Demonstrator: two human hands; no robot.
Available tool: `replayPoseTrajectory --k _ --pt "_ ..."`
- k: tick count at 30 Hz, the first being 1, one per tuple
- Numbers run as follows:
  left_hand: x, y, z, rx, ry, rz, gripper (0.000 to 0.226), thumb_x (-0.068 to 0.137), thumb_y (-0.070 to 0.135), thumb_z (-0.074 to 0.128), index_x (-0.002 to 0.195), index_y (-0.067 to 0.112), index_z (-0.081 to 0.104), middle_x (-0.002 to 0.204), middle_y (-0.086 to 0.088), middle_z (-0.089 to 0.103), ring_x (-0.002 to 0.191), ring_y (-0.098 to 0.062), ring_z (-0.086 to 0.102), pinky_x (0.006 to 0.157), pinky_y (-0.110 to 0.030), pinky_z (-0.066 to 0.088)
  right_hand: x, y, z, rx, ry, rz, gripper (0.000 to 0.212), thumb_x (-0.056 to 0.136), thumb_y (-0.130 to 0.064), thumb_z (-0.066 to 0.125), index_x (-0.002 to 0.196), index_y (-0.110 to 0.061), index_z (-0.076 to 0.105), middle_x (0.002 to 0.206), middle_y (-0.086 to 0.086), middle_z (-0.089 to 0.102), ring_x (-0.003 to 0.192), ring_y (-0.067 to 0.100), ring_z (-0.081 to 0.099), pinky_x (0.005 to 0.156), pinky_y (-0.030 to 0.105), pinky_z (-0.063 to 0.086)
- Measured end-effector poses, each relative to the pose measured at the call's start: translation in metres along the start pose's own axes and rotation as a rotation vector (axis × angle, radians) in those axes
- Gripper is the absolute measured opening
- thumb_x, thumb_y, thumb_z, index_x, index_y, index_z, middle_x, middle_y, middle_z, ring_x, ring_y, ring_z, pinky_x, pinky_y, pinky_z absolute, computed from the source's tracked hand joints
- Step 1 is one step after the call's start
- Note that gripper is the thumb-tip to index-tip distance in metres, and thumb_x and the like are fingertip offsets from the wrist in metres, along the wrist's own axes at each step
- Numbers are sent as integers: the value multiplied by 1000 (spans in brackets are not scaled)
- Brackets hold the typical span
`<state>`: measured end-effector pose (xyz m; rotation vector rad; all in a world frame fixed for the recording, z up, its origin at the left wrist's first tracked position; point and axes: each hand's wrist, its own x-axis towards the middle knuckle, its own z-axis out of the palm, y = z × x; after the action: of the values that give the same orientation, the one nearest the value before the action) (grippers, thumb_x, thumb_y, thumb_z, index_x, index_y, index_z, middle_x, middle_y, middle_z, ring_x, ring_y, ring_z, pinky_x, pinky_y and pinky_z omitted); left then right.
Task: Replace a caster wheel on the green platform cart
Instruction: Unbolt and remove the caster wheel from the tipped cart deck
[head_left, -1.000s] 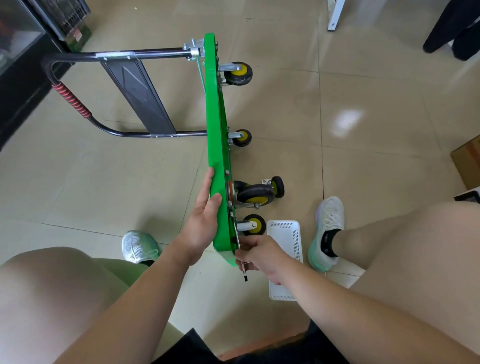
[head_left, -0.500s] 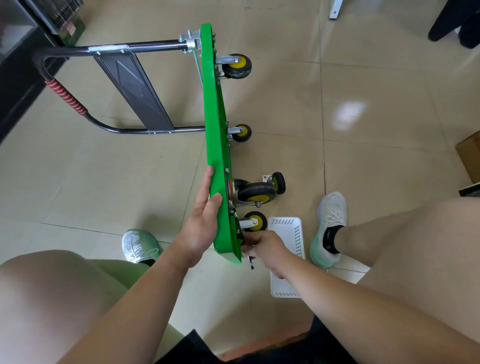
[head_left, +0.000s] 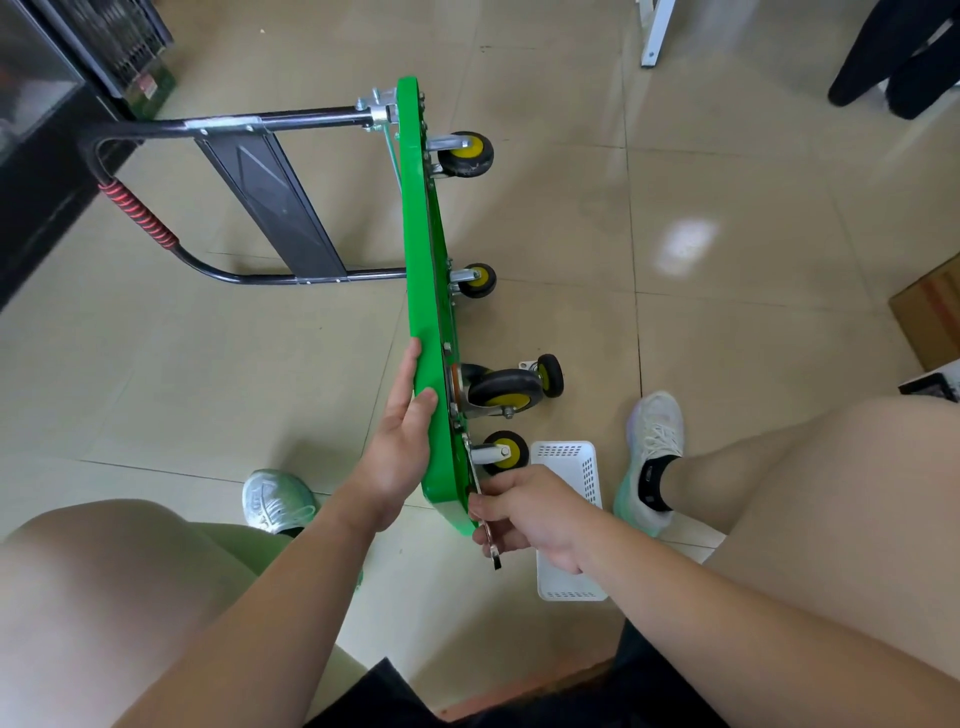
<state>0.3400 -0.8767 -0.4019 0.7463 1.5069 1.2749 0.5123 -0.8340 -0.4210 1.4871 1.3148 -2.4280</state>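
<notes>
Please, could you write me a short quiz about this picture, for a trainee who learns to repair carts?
1. True or false: the green cart stands on its wheels.
2. Which of the two hands grips the wrench: A left, B right?
3. Fill in: the white basket lies on the floor beside the person's ____ shoe.
Key: 1 false, the green cart lies on its side; 2 B, the right hand; 3 right.

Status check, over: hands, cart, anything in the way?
Left hand flat on green cart, steadying it on edge. Right hand gripping wrench at nearest caster. White basket on floor beneath right hand.
</notes>
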Motion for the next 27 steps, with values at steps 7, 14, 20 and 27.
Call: replayPoseTrajectory --k 7,14,20,27 --pt "1 0 0 3 5 1 51 97 45 39 129 84 31 161 13 38 143 -18 46 119 -51 38 10 -10 1 23 24 22 22 93 -5 68 112 6 69 88 15 67 61 20 66 63 35 57" --pt "1 2 1 3 -7 -7 51 97 46 39 130 84 29 162 12 38 144 -19 45 119 -52 38 27 -1 -5 -25 -3 47 25 93 0 66 118 4 68 94 18 69 64 23 68 65 36 60" --pt "0 1 -1 2 -22 -20 51 98 46 38 130 84 26 161 11 38 143 -22 46 119 -52 38 61 26 -8 -90 61 16 39 89 3 70 127 -4 67 109 17 74 86 26 73 82 36 62" --pt "2 -1 -3 8 -28 -15 52 98 48 39 134 83 26 163 12 36 145 -21 44 120 -51 36 81 30 -14 -241 121 -68 37 87 -2 75 121 -16 74 108 -3 77 104 17 70 104 36 52"
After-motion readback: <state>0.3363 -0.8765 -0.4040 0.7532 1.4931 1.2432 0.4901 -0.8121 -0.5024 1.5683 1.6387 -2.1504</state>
